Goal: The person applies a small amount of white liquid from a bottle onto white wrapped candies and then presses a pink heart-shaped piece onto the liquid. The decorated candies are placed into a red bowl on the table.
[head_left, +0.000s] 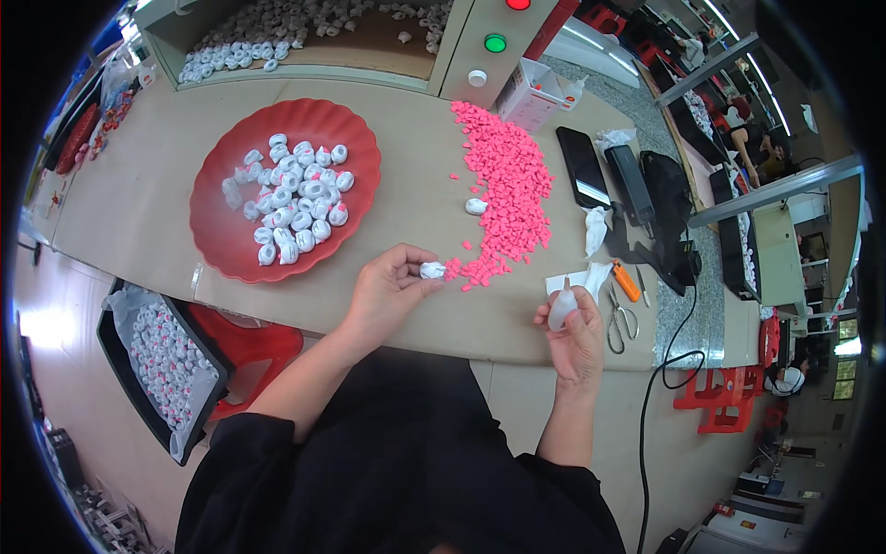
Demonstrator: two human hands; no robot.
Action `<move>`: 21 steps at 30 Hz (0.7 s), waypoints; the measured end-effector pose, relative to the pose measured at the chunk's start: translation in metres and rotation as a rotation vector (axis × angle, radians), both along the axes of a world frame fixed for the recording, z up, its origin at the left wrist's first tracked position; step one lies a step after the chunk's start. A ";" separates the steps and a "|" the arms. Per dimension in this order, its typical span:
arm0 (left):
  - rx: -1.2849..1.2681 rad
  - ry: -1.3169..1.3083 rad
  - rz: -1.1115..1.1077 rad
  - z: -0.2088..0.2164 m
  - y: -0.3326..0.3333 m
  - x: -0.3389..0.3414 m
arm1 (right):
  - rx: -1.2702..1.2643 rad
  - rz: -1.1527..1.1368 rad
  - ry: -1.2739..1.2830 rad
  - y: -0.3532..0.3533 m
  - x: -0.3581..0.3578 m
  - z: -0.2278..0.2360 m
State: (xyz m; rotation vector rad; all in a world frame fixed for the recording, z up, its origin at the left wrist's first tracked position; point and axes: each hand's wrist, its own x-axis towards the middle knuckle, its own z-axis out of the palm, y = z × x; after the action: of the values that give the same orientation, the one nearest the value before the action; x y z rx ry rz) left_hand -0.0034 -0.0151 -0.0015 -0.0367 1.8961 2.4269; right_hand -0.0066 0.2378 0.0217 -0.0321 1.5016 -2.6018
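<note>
Between the thumb and fingers of my left hand [392, 288] is a small white rounded piece [432, 270], held at the near end of a pile of tiny pink pieces [508, 175]. My right hand [574, 337] grips a translucent squeeze bottle [561, 309] with its thin nozzle pointing up. A single white piece [475, 206] lies against the left side of the pink pile. Left of it sits a red scalloped bowl [217, 240] with many white pieces in it, some showing pink spots.
A lit box [448, 55] with white pieces inside stands at the back. At right lie a phone [583, 166], a black case [629, 185], scissors [621, 323], an orange-handled tool [626, 283] and a cable [646, 434]. A black tray [198, 406] is at lower left.
</note>
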 end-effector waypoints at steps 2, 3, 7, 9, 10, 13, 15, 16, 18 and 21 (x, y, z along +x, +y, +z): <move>0.019 -0.010 -0.003 -0.001 0.000 0.000 | 0.028 -0.002 -0.006 -0.001 0.001 0.003; 0.033 -0.009 -0.006 -0.002 -0.001 0.000 | 0.062 -0.005 0.005 -0.001 0.001 0.001; 0.070 -0.004 -0.015 0.000 -0.001 0.001 | 0.149 0.095 0.071 0.003 -0.005 0.004; 0.062 0.004 -0.019 -0.002 -0.001 0.001 | 0.284 0.065 0.044 -0.011 -0.010 0.014; 0.056 0.007 -0.025 -0.002 -0.001 0.001 | 0.349 0.046 0.031 -0.018 -0.013 0.019; 0.057 0.000 -0.018 -0.002 -0.002 0.001 | 0.990 -0.036 0.212 -0.016 -0.026 -0.003; 0.042 -0.012 -0.015 -0.001 -0.001 0.001 | 1.269 -0.060 0.505 -0.021 -0.034 -0.005; 0.032 -0.018 -0.015 0.000 -0.001 0.001 | 1.328 -0.060 0.553 -0.023 -0.036 -0.005; 0.030 -0.024 -0.032 0.001 -0.001 0.001 | 1.386 -0.053 0.592 -0.026 -0.040 -0.007; 0.058 -0.028 -0.051 0.002 -0.001 0.000 | 1.352 -0.049 0.594 -0.029 -0.044 -0.010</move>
State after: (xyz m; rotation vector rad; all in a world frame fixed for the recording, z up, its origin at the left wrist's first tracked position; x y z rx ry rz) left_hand -0.0033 -0.0159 0.0006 -0.0194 1.7917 2.4335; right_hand -0.0502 0.2091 0.0112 -0.6315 3.0831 -1.1059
